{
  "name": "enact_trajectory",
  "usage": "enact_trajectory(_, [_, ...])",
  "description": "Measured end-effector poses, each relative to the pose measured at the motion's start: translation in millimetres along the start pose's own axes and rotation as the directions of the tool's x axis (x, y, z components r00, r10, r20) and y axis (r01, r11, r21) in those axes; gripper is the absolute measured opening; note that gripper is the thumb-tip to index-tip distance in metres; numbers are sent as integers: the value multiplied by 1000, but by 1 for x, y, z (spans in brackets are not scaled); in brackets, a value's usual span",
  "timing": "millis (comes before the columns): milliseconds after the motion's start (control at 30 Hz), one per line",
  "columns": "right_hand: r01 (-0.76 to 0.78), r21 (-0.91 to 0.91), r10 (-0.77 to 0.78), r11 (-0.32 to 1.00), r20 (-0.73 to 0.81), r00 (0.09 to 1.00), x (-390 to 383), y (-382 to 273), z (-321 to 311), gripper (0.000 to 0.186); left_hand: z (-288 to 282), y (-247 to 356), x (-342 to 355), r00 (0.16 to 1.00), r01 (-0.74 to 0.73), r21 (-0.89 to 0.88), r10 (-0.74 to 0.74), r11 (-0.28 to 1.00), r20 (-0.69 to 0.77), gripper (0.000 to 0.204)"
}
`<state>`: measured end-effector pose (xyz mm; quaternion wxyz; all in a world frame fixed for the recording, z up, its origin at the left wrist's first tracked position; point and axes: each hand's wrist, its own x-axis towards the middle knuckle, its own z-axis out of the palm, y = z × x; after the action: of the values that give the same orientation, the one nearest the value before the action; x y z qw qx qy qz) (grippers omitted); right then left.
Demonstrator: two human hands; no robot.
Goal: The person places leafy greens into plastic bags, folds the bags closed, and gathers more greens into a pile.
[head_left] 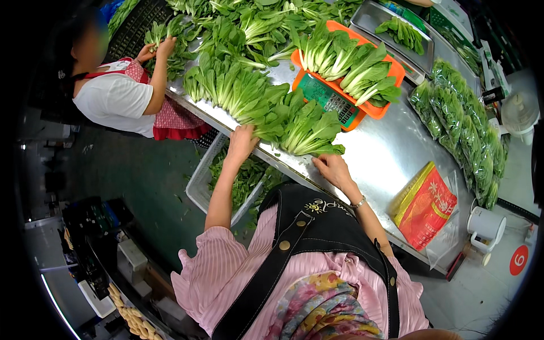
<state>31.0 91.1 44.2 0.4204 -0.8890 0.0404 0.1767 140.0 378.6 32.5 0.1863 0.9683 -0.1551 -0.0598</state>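
Observation:
My left hand [243, 139] grips the leafy greens [255, 110] at the table's front edge, its fingertips partly hidden by leaves. My right hand [328, 167] is open with loosely bent fingers, just below a separate fanned bunch of greens [311, 130] on the steel table [368, 153]. Behind these bunches, an orange scale [345, 122] with a keypad carries several pale-stemmed greens [334, 56] in its tray.
A co-worker [113, 96] at left holds greens. Bagged greens [464, 124], a red-yellow package [425, 209], a white mug [481, 226] and a fan [515, 113] are at right. A metal tray [419, 56] is at back; a white crate [198, 187] stands below the table.

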Motion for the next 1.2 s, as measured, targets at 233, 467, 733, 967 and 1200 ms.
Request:
enact_trajectory(233, [-180, 644, 160, 743, 89, 983, 5, 27, 36, 40, 6, -24, 9, 948, 316, -639, -219, 701, 229, 31])
enact_trajectory(467, [-182, 929, 246, 322, 104, 964, 18, -1, 48, 52, 36, 38, 0, 970, 152, -423, -216, 893, -108, 45])
enact_trajectory(733, [-304, 930, 315, 207, 231, 921, 33, -28, 43, 45, 56, 38, 15, 973, 218, -567, -218, 794, 69, 55])
enact_trajectory(967, [-234, 883, 347, 407, 87, 934, 50, -38, 55, 43, 43, 32, 24, 979, 202, -750, -127, 629, 158, 46])
enact_trajectory(1200, [-175, 929, 223, 326, 104, 969, 60, -32, 57, 41, 2, 55, 21, 854, 513, -703, -209, 492, 477, 42])
